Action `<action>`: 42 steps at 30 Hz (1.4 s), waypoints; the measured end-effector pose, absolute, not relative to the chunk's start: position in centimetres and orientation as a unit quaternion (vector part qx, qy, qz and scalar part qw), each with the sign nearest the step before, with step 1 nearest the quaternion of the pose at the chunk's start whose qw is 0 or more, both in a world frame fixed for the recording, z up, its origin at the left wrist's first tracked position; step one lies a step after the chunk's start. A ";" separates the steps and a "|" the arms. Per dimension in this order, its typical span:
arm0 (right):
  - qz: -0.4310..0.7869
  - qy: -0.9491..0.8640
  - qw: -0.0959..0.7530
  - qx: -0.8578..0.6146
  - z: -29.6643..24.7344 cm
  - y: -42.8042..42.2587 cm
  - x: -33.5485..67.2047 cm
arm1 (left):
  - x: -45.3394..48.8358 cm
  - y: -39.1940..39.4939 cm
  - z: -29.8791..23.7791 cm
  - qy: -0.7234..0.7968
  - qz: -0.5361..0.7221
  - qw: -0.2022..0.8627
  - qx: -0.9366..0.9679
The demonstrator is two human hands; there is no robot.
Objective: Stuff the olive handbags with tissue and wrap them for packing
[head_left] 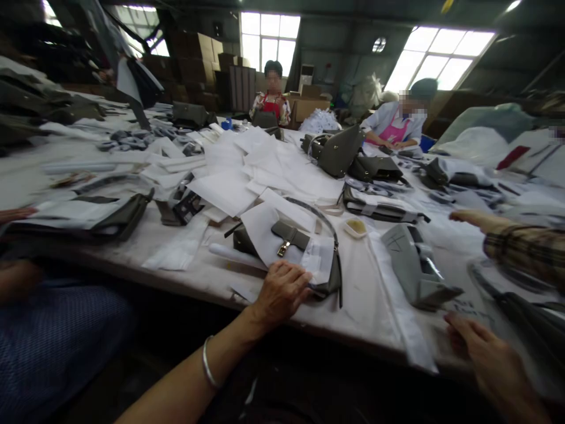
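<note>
My left hand (282,290), with a bangle on its wrist, presses its bent fingers onto the front edge of a dark olive handbag (334,277). White sheets (260,232) wrap the bag, and its flap with a gold-coloured clasp (283,248) lies over them. The bag's strap (324,218) arches behind. At the lower right, my right hand (479,347) has its fingertips drawn together just in front of a grey tape dispenser (410,268). Whatever is between those fingertips is too small to make out.
A small white dish (355,228) stands behind the bag. A second dispenser (179,203) is to the left. Loose white sheets (225,188) and more bags (342,150) cover the table. A co-worker's plaid sleeve (516,247) reaches in from the right. Two people work across the table.
</note>
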State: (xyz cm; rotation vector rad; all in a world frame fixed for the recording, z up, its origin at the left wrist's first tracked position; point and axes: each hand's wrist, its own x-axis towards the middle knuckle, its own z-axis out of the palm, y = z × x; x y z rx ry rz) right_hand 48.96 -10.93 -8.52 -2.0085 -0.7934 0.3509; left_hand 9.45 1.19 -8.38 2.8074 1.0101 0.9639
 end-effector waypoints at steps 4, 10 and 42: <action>0.255 -0.425 0.423 -0.758 -3.8 -7.6 42.3 | 9.5 1.2 -8.3 0.319 0.312 0.013 0.895; 0.414 -0.672 0.237 -0.566 0.9 0.3 30.7 | 9.5 1.0 -8.3 0.326 0.299 0.000 0.897; -0.013 -0.764 -0.101 -0.637 1.0 11.5 30.3 | 9.7 1.2 -9.1 0.305 0.344 0.012 0.888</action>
